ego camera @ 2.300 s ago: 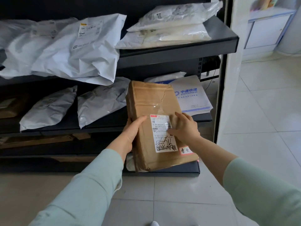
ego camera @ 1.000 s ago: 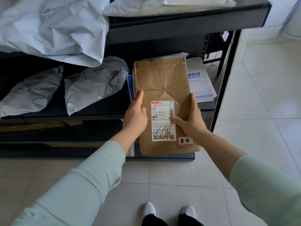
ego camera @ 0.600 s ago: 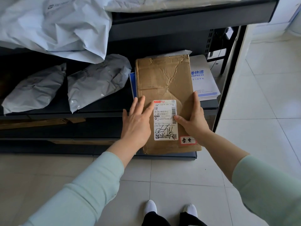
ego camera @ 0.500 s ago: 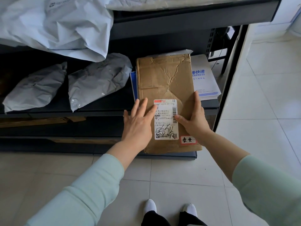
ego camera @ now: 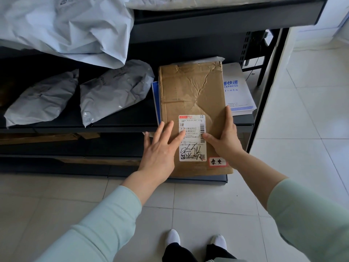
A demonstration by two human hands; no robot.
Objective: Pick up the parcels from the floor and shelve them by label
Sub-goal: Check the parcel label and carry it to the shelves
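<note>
My left hand (ego camera: 160,148) lies flat on the brown parcel (ego camera: 192,103) with its fingers spread wide. My right hand (ego camera: 224,138) holds the parcel's right edge, thumb on top by the white label (ego camera: 192,138), fingers along the side. The parcel's long side points away from me into the shelf (ego camera: 120,123), and its near end sticks out over the edge. It lies on a stack of white and blue envelopes (ego camera: 238,93). Two grey bags (ego camera: 113,91) lie to its left. A big white bag (ego camera: 75,29) hangs over from the shelf above.
</note>
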